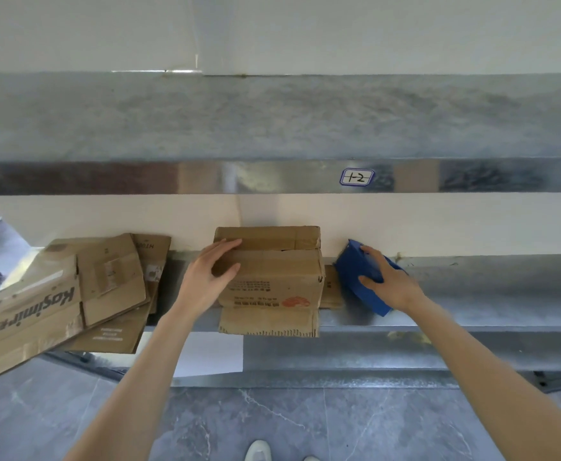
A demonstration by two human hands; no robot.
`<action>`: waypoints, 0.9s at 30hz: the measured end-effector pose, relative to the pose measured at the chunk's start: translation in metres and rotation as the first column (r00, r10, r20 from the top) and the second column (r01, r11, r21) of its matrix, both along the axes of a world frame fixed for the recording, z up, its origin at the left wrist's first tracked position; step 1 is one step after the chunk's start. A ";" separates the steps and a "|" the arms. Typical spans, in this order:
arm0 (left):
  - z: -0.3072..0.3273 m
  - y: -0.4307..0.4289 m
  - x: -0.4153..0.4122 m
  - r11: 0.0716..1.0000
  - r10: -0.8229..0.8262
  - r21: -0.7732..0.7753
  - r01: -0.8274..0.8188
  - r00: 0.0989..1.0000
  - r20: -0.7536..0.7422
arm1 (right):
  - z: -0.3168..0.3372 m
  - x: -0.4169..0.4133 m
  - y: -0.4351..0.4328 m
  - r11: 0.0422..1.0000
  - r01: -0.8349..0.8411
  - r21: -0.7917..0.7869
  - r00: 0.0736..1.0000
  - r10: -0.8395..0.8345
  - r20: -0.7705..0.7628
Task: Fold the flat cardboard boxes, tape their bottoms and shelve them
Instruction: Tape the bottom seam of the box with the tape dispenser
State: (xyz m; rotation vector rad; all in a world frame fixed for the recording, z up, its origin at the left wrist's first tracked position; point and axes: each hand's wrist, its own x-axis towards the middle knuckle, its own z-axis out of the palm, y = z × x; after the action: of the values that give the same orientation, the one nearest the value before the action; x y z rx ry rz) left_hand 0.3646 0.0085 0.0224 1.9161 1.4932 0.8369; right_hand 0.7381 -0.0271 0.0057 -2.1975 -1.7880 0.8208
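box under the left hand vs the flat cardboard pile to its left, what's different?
The box is folded into a block; the flat cardboard pile is unfolded sheets. The box sits square near the wall; the pile lies askew, overhanging the shelf edge. The left hand holds the box; nothing touches the pile. Both are worn brown cardboard on one shelf.

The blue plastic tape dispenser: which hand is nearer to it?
Right. The right hand grips the blue plastic tape dispenser; the left hand holds the brown cardboard box, left of it.
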 end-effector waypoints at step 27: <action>-0.015 0.021 -0.018 0.991 -0.124 -0.024 0.134 0.960 0.253 | 0.121 -0.098 -0.016 0.883 -0.274 0.382 0.919 0.124 0.373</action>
State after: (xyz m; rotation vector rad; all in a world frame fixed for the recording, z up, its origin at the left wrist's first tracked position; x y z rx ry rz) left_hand 0.3461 0.0299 0.0079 1.7816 1.2121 0.9425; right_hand 0.6397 -0.0431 0.1272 -1.9623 -2.1326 0.0449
